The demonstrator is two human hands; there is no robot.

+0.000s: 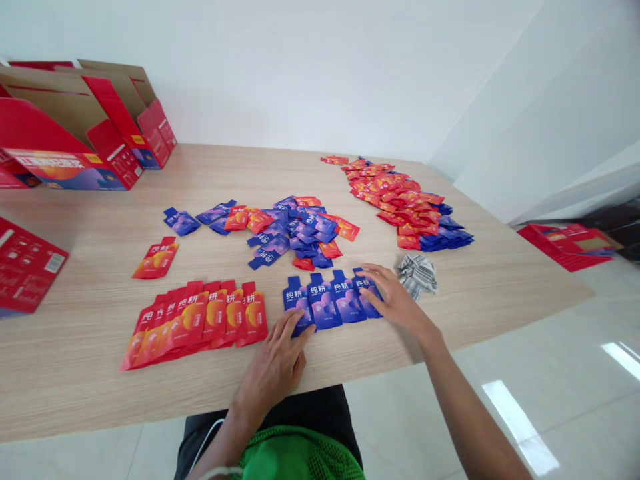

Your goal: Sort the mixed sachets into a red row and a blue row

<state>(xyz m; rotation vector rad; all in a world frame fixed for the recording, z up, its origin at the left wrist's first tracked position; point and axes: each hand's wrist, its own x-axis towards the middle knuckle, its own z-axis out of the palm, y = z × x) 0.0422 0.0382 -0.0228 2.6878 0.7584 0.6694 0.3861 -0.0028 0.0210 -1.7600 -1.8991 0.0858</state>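
Observation:
A row of blue pouches (330, 301) lies overlapped near the table's front edge. My left hand (275, 363) rests flat with its fingertips on the leftmost blue pouch. My right hand (395, 300) lies flat on the rightmost blue pouch, fingers spread. Left of them a fanned row of red pouches (197, 321) lies on the wooden table (90, 373). One single red pouch (156, 259) sits apart, farther back on the left.
A mixed heap of red and blue pouches (295, 230) covers the table's middle, and a larger pile (407, 207) lies at the back right. A striped cloth (417, 275) sits by my right hand. Open red cartons (80, 133) stand at the back left.

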